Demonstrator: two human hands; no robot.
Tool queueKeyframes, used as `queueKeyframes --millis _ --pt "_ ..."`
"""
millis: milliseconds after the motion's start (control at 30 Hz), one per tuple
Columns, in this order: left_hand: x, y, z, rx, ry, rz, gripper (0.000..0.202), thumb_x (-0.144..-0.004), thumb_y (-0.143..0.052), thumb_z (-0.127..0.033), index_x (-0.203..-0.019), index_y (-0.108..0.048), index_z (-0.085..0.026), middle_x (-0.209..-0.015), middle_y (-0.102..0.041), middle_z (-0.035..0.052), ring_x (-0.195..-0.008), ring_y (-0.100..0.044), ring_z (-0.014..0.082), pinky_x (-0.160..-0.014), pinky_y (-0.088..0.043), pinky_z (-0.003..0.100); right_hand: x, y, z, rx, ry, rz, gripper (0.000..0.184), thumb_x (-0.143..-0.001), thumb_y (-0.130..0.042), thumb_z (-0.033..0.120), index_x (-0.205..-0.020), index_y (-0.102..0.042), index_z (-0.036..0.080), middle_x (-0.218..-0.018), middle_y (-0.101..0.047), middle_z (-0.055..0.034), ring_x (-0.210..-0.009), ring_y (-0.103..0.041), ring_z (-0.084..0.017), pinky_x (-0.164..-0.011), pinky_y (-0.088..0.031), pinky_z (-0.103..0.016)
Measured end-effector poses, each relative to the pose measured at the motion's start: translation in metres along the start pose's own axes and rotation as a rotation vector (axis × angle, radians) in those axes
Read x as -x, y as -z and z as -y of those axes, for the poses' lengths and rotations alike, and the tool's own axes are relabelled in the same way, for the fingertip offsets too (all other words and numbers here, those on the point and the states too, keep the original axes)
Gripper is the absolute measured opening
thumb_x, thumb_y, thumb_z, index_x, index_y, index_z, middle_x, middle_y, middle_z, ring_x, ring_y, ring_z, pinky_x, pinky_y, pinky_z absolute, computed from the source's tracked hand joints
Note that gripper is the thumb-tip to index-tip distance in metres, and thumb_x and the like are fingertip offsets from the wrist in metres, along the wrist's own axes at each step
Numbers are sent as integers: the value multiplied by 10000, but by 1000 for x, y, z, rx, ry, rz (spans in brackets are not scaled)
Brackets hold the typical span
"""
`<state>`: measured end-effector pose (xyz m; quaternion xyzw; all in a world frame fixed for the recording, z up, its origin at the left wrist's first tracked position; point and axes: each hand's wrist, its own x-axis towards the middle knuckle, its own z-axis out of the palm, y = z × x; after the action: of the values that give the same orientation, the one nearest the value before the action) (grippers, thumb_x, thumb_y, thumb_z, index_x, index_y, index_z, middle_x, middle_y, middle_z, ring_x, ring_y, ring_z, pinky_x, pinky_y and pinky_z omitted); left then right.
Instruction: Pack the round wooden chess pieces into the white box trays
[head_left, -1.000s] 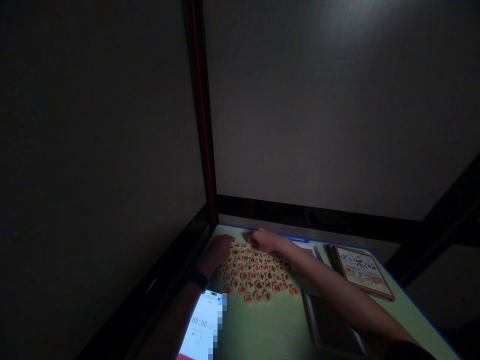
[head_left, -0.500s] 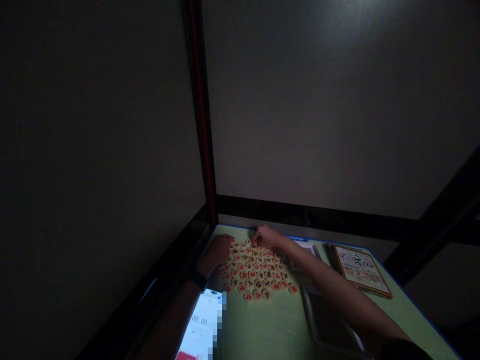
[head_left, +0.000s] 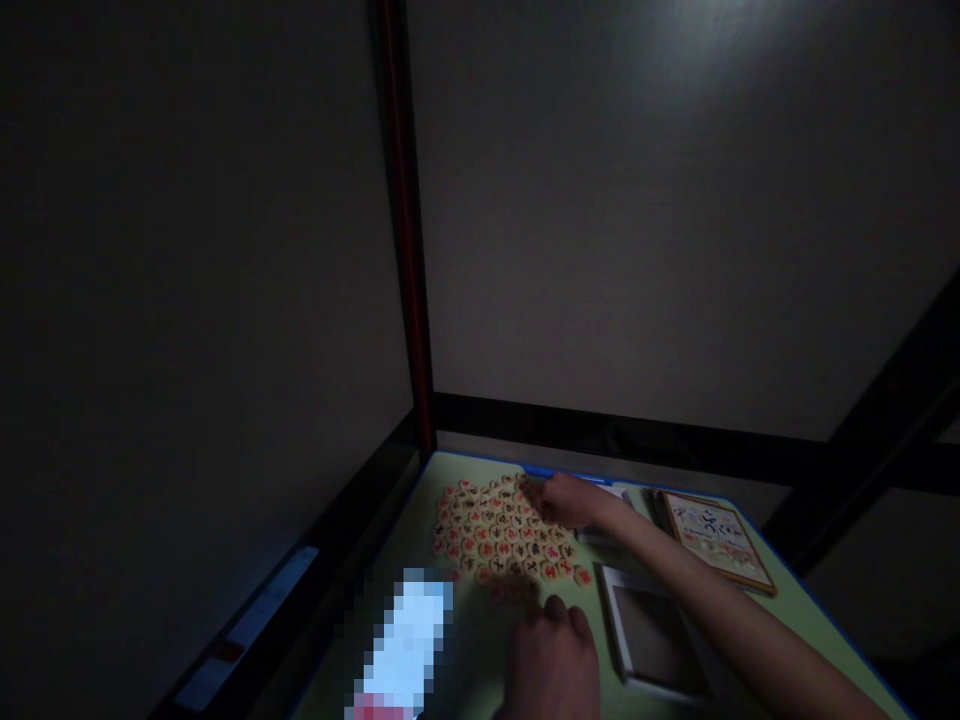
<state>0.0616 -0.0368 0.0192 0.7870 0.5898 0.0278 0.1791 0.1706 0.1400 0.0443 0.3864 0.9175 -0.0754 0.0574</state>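
Note:
Several round wooden game pieces with red and black characters lie packed in a flat cluster on the green table. My right hand reaches across to the cluster's far right edge, its fingertips resting against the pieces there and its fingers loosely stretched out. At the near edge of the cluster is my left hand, seen from the back. Its fingers lie over the nearest pieces. The light is dim, and neither hand visibly holds a piece.
A lit phone lies at the near left of the table. Right of the pieces sit an open shallow box and a framed printed lid. A red post and dark walls close the far corner.
My left hand left the cluster's far left edge and now lies at its near edge. My right hand slid right along the far edge. The cluster looks tighter.

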Motion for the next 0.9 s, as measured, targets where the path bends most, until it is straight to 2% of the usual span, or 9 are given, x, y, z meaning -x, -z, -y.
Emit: queueKeyframes --millis 100,233,367,433,567,633,733,833,900 --pt "0 -11 -8 55 91 14 447 -832 -357 -43 -1172 -638 -116 -1134 -606 280 -970 -648 340 -726 -513 427 -1 3 -2 -1 0 -3 269 -666 -560 21 -718 -759 193 -701 -735 -52 -633 -645 -164 -540 -367 -220" --pt "0 -15 2 -4 239 -5 507 -827 -334 1 -1230 -609 -139 -1289 -537 273 -1073 -622 326 -786 -526 412 -16 14 -3 -25 2 -48 252 -712 -561 43 -768 -762 184 -754 -745 -47 -677 -653 -154 -589 -398 -210" --pt "-4 -31 20 -5 211 -113 489 -829 -418 -66 -1288 -574 -126 -1403 -446 263 -1293 -445 379 -885 -494 449 -55 23 11 -53 -9 -115 289 -734 -559 54 -907 -760 171 -901 -757 -51 -807 -669 -156 -682 -428 -196" --pt "-8 -42 28 36 202 -156 502 -835 -433 -98 -1322 -551 -125 -1398 -452 255 -1319 -404 384 -953 -443 488 -76 24 22 -59 -27 -149 321 -747 -545 53 -967 -750 165 -986 -750 -65 -881 -667 -167 -726 -432 -202" --pt "-15 -56 39 72 79 -180 517 -840 -455 -163 -1349 -535 -126 -1369 -478 241 -1338 -357 376 -1072 -303 541 -105 18 38 -75 -55 -157 308 -740 -554 62 -963 -750 143 -959 -750 -96 -873 -674 -187 -697 -441 -208" --pt "-17 -55 42 57 55 -167 519 -841 -446 -175 -1349 -534 -108 -1356 -489 242 -1334 -355 369 -1102 -261 548 -113 13 42 -81 -52 -141 279 -717 -585 74 -925 -759 140 -923 -753 -98 -862 -679 -199 -679 -447 -214" --pt "-17 -47 43 29 56 -158 480 -841 -439 -181 -1292 -577 -89 -1324 -516 240 -1305 -378 373 -1098 -268 554 -119 9 41 -97 -35 -115 247 -696 -633 99 -892 -770 162 -890 -759 -70 -851 -683 -192 -686 -457 -208" --pt "-15 -37 42 23 86 -162 482 -849 -428 -172 -1302 -558 -73 -1360 -493 232 -1317 -364 372 -1098 -283 540 -118 10 33 -120 -28 -109 261 -710 -623 95 -887 -778 208 -888 -764 -17 -837 -686 -150 -719 -457 -181" --pt "-14 -33 42 28 100 -147 504 -860 -418 -171 -1341 -515 -54 -1398 -458 233 -1343 -332 373 -1115 -266 531 -114 11 22 -125 -61 -129 286 -740 -589 92 -914 -778 218 -916 -765 -18 -852 -689 -146 -739 -458 -184"
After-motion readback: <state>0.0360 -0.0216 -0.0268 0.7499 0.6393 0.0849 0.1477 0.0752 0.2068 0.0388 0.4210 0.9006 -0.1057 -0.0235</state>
